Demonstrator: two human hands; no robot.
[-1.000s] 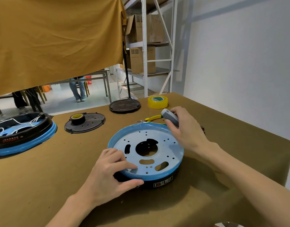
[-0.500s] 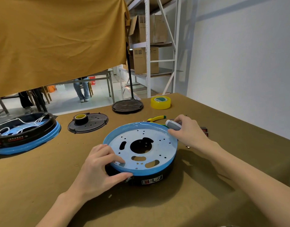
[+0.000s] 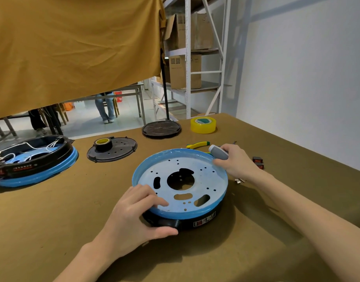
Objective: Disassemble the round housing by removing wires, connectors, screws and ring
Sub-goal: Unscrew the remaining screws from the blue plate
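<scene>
Round housing (image 3: 181, 192) under both hands' fingers (image 3: 152, 197)

Your round housing (image 3: 180, 190) sits mid-surface; a second housing (image 3: 32, 159) lies at the left edge, the tape roll (image 3: 203, 124) near the far edge, pliers (image 3: 197, 144) just behind the housing.
</scene>
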